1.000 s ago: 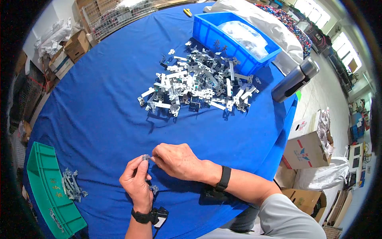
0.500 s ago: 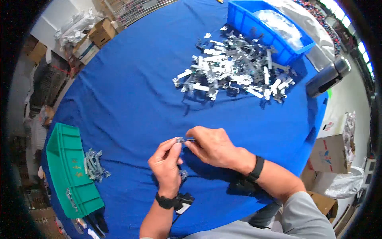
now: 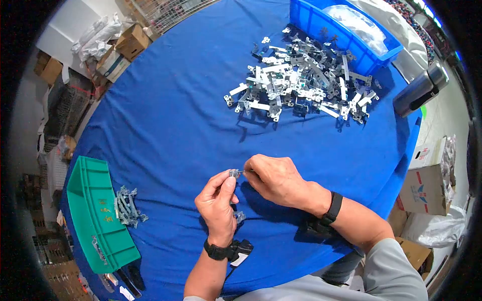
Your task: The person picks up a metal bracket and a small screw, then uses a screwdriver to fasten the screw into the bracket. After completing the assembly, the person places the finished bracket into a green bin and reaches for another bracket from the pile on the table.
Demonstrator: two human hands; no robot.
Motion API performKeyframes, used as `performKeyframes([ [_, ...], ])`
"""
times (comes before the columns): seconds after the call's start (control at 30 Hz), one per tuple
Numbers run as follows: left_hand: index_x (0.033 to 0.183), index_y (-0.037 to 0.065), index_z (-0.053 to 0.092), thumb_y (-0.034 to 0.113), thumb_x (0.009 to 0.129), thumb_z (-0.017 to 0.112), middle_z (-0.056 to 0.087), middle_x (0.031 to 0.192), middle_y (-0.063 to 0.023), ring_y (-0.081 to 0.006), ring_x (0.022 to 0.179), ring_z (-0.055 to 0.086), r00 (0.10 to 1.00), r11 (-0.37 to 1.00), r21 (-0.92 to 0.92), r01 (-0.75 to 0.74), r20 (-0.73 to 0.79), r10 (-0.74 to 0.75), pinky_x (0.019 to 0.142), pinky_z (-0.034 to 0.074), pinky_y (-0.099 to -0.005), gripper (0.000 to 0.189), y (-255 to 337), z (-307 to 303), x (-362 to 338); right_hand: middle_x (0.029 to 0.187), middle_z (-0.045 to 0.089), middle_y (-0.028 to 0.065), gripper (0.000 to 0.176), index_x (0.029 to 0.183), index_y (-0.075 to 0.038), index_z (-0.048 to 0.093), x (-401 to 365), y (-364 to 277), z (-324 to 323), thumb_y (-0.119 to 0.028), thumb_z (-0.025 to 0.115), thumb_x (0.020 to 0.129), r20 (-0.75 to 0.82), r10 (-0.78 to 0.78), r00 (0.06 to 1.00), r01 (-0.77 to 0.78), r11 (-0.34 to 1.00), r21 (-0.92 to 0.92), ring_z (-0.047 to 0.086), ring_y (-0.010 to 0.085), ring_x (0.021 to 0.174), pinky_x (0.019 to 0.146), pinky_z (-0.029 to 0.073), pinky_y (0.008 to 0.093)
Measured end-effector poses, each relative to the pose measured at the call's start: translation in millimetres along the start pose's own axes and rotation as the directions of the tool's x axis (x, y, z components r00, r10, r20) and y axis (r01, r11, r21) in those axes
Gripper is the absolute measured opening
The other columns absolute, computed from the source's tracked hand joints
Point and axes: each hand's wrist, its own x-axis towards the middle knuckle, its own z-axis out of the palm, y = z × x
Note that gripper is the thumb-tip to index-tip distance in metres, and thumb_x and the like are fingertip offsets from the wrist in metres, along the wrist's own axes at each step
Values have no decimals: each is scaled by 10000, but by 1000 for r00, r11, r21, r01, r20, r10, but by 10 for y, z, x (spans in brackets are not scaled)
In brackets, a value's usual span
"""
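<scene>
My left hand (image 3: 216, 200) pinches a small metal bracket (image 3: 234, 173) between thumb and fingertips, above the blue cloth. Facing it, my right hand (image 3: 276, 181) is closed around a thin dark rod-like tool (image 3: 244, 171), whose tip meets the bracket; its handle is hidden in my fist. The bracket's far end is covered by my left fingers. Part of another metal piece (image 3: 239, 216) shows just behind my left wrist.
A large heap of metal brackets (image 3: 301, 83) lies at the back, against a blue bin (image 3: 346, 42) holding clear plastic. A steel flask (image 3: 420, 90) stands at the right. Toward the left edge are a green bin (image 3: 100, 210) and a small pile of metal pieces (image 3: 128, 206).
The whole view has shifted slightly, so the table and both hands appear further right. My hands keep almost the same hold, with the rod still against the bracket.
</scene>
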Motion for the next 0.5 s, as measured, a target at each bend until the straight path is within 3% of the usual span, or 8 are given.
performKeyframes([
  [0.1, 1055, -19, 714, 41, 896, 691, 697, 806, -45, -56, 523, 525, 1000, 1000, 8, -10, 1, 10, 458, 391, -182, 171, 9, 9, -6, 741, 581, 133, 144, 901, -57, 504, 11, -20, -16, -148, 615, 921, -3, -17, 1000, 17, 1000, -3, 624, 353, 680, 539, 481, 457],
  [0.17, 1052, -29, 714, -14, 891, 679, 712, 956, -72, -53, 652, 573, 999, 999, -21, 35, 9, -35, 519, 451, -189, 166, 19, -6, -10, 739, 575, 131, 154, 890, -59, 497, 1, -4, 11, -159, 608, 927, -11, -21, 1000, 21, 999, -39, 619, 354, 670, 525, 474, 461],
  [0.33, 1068, -33, 711, -29, 904, 645, 702, 1119, -130, -79, 781, 637, 1000, 1000, -5, 5, 15, -5, 506, 449, -167, 176, 24, 16, -2, 790, 611, 120, 132, 931, -54, 555, -23, 31, 44, -151, 643, 913, 34, 35, 999, -31, 994, -103, 645, 333, 718, 567, 496, 443],
  [0.43, 1095, -17, 710, 14, 909, 652, 724, 979, -77, -30, 588, 528, 1000, 999, 42, -26, -3, 26, 460, 397, -169, 197, 3, 21, 6, 790, 595, 119, 125, 928, -47, 548, -10, 9, 33, -129, 640, 905, 47, 39, 998, -34, 994, -104, 641, 334, 729, 573, 495, 448],
  [0.5, 1079, -24, 712, 4, 909, 654, 716, 1027, -95, -43, 651, 563, 1000, 1000, 28, -12, 13, 12, 479, 415, -170, 182, 14, -3, 8, 795, 585, 116, 124, 938, -50, 542, 5, -25, 11, -111, 643, 898, 25, 27, 999, -26, 999, -38, 636, 326, 719, 562, 491, 437],
])
